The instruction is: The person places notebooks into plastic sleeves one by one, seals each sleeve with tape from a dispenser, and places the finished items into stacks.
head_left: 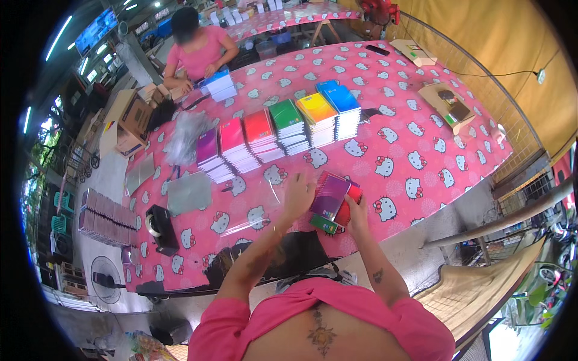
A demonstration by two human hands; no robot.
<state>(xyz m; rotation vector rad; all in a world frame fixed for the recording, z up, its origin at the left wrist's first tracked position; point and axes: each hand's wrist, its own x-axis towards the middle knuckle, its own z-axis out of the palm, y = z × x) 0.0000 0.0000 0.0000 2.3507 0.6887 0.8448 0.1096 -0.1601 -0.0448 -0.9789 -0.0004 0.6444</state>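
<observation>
At the near edge of the pink cat-print table lies a fanned bunch of small spiral notebooks. A purple notebook [330, 197] is on top, with a red notebook [343, 215] showing at its right and a green notebook [323, 224] below. My right hand [357, 212] grips the right side of the bunch at the red notebook, thumb over the cover. Just left of the bunch is my left hand [299, 196], fingers loosely apart and holding nothing that I can see. Clear plastic film [256, 207] lies flat beside it.
Beyond my hands stands a row of notebook stacks, from a purple stack [211, 157] to a blue stack [343, 111]. A black tape dispenser [161, 230] sits at the left edge. Across the table a co-worker [201, 54] handles notebooks [221, 85]. A cardboard box [125, 123] stands left.
</observation>
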